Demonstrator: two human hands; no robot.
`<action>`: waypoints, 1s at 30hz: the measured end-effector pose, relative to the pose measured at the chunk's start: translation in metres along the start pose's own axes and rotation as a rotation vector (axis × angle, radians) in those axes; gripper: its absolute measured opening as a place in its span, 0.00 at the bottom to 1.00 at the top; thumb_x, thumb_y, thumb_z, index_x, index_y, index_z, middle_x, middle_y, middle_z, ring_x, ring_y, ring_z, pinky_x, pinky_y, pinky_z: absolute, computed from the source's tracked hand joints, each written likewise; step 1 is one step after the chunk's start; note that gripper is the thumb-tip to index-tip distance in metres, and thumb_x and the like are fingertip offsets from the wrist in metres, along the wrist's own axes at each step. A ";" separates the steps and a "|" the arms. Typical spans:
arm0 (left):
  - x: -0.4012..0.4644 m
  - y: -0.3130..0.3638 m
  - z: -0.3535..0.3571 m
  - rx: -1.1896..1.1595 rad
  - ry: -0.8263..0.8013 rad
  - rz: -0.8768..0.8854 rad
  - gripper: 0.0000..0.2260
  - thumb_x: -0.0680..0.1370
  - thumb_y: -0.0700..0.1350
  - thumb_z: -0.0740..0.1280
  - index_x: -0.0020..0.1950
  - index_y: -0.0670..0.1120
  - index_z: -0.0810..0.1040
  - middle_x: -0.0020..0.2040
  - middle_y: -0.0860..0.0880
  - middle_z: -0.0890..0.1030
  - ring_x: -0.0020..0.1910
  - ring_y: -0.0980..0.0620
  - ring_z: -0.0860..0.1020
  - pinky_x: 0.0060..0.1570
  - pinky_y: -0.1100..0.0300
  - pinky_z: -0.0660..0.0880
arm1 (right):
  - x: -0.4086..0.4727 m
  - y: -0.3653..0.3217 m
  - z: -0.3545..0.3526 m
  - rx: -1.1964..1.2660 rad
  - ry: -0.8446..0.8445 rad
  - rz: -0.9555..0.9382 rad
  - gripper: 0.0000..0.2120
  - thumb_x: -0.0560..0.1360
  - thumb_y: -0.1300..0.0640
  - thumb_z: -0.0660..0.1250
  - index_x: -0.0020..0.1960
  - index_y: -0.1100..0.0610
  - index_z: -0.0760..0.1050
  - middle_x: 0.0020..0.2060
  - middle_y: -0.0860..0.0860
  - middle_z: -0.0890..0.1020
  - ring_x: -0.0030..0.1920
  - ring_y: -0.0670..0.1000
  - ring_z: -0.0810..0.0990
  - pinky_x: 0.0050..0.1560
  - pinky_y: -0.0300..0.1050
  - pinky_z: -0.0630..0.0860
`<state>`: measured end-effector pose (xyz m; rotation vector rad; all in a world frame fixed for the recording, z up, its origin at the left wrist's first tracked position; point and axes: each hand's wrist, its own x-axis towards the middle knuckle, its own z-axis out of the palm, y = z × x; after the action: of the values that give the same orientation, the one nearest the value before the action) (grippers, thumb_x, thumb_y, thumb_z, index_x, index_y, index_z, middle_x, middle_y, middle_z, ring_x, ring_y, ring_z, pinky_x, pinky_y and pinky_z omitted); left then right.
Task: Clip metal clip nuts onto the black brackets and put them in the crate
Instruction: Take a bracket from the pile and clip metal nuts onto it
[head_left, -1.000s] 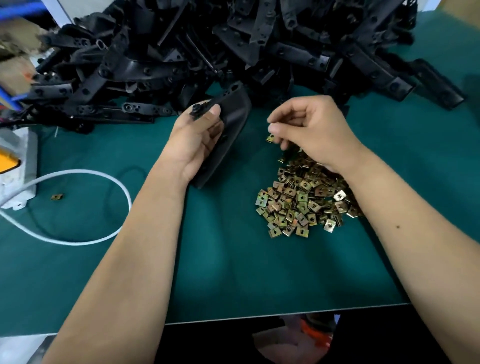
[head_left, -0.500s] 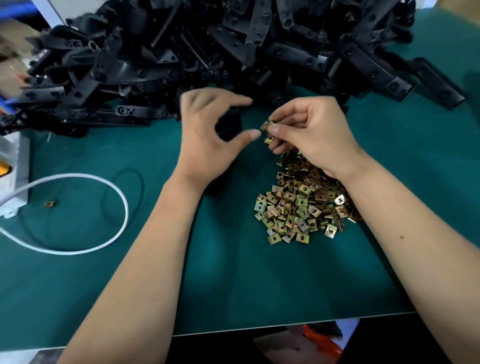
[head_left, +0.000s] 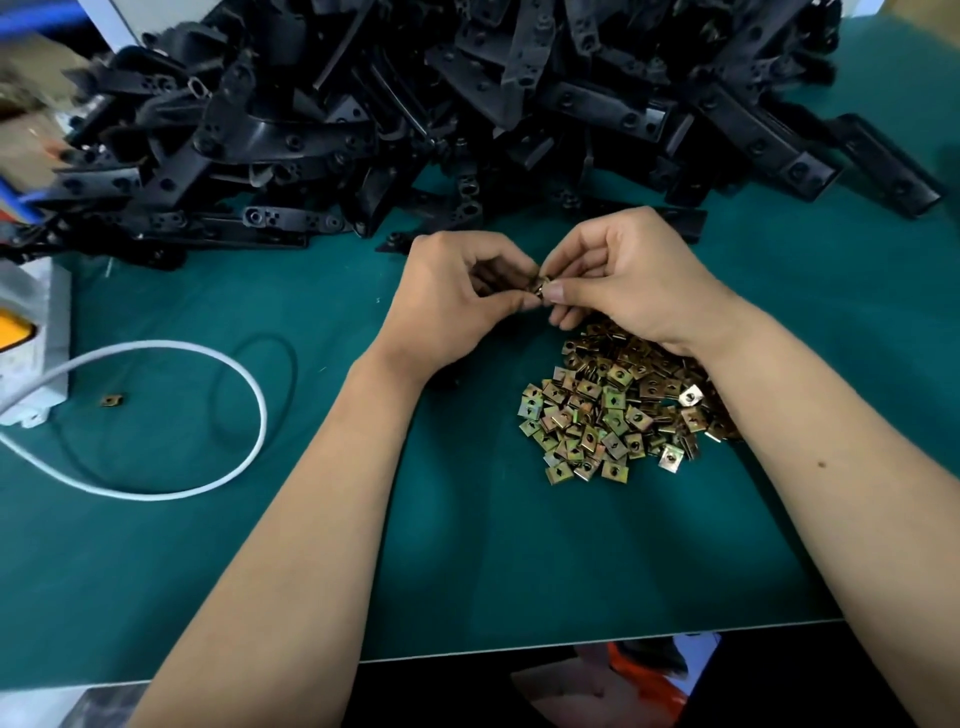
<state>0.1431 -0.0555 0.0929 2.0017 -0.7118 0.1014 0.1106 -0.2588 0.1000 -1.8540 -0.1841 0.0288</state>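
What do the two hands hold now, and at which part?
Both the left hand and the right hand pinch one small clip nut between their fingertips; which edges cannot be told.

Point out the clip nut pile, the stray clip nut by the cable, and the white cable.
clip nut pile (head_left: 602, 415): head view, middle of the heap on the green mat.
stray clip nut (head_left: 111, 400): head view, its centre, left of the cable loop.
white cable (head_left: 260, 410): head view, right bend of the loop.

Bracket heap (head_left: 467, 104) behind the hands (head_left: 550, 291), clip-nut pile (head_left: 613, 410) before them, cable loop (head_left: 171, 415) left.
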 end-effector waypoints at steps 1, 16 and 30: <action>0.000 0.001 0.000 -0.004 -0.007 -0.005 0.08 0.71 0.37 0.80 0.49 0.42 0.86 0.41 0.48 0.87 0.40 0.50 0.85 0.45 0.56 0.83 | 0.000 0.000 -0.001 0.004 -0.007 0.006 0.05 0.75 0.71 0.74 0.50 0.66 0.81 0.37 0.61 0.86 0.35 0.56 0.87 0.36 0.40 0.82; 0.000 0.005 0.006 0.275 0.302 0.042 0.06 0.73 0.42 0.76 0.49 0.44 0.84 0.44 0.50 0.82 0.44 0.53 0.79 0.47 0.61 0.76 | 0.002 0.009 -0.010 -0.427 0.324 -0.178 0.09 0.78 0.61 0.73 0.57 0.53 0.82 0.45 0.47 0.85 0.44 0.49 0.84 0.45 0.43 0.80; -0.002 -0.017 -0.027 0.120 0.126 -0.339 0.18 0.68 0.47 0.82 0.52 0.57 0.77 0.45 0.59 0.80 0.40 0.56 0.77 0.47 0.59 0.78 | 0.004 0.005 0.000 -0.691 0.202 -0.196 0.05 0.77 0.53 0.75 0.51 0.53 0.85 0.43 0.45 0.82 0.44 0.44 0.78 0.49 0.44 0.76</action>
<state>0.1563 -0.0267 0.0932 2.1808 -0.2856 0.0688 0.1149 -0.2592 0.0957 -2.4984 -0.2545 -0.4021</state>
